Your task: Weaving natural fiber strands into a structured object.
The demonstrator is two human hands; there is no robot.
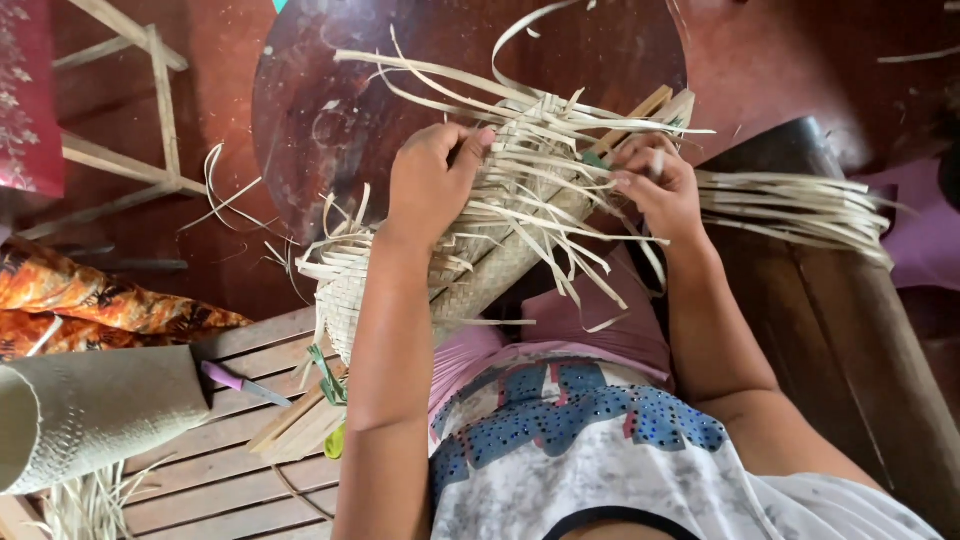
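Gripping the half-woven bamboo basket (470, 265) across your lap, your left hand (432, 180) is curled over its upper weave, fingers closed on loose strips. Your right hand (660, 185) pinches a few strips (560, 190) near the open end, fingers bent shut around them. Unwoven strips fan out over both hands and partly hide the fingertips. A bundle of spare strips (800, 205) lies on the dark wooden bench (850, 330) to your right. Left of you: a rolled woven mat (90, 410), a purple-handled knife (245, 383) on the slatted floor (230, 470), an orange patterned cloth (90, 295). A round dark table (340, 90) sits beyond the basket.
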